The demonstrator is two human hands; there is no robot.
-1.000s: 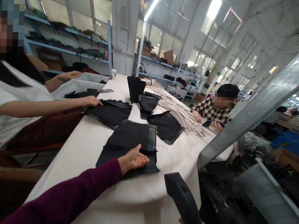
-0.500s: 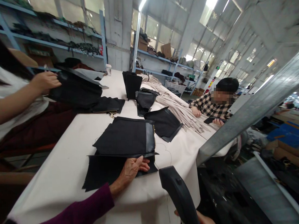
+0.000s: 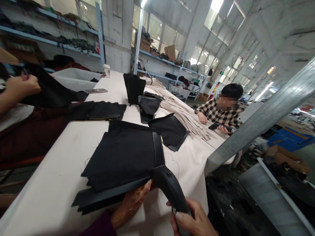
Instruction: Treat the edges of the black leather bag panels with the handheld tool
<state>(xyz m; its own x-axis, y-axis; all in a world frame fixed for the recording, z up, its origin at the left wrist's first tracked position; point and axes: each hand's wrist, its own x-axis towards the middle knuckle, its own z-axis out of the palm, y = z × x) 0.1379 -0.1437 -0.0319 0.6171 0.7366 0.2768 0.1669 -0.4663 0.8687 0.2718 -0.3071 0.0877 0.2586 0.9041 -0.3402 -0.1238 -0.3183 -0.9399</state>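
My left hand (image 3: 131, 205) grips the near edge of a stack of black fabric pieces (image 3: 125, 154) and lifts that edge off the white table (image 3: 48, 193). My right hand (image 3: 195, 224) is closed around the handle of a black hand tool (image 3: 172, 190). The tool's head touches the lifted near-right corner of the stack. A stiff black strip runs along the stack's right side.
More black pieces (image 3: 169, 130) and a pile of beige strips (image 3: 188, 119) lie farther along the table. A person on the left holds black fabric (image 3: 47, 90). A person in a checked shirt (image 3: 219, 115) sits across. A grey metal beam (image 3: 266, 115) slants at right.
My left hand went from lying flat on the stack to gripping its near edge and pulling it closer. My right hand brought the tool up against the stack. The person at left lifted fabric off the table.
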